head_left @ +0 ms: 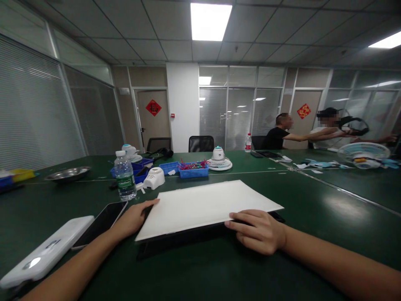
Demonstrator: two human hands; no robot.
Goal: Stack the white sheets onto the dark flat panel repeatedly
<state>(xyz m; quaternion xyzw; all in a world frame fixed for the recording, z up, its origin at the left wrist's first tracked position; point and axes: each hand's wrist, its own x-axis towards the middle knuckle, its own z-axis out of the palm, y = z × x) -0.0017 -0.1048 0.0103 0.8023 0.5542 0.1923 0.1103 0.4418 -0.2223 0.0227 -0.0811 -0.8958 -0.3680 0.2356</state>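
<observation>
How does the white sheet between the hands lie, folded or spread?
Spread: the white sheet shows one broad, uncreased face, with the left hand and right hand at its edges.

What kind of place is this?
Probably an office meeting room: there's a long green table with mesh-backed chairs, glass partitions with blinds, and a panel-lit tiled ceiling. Fan-like parts on the table suggest it doubles as a work area.
</observation>
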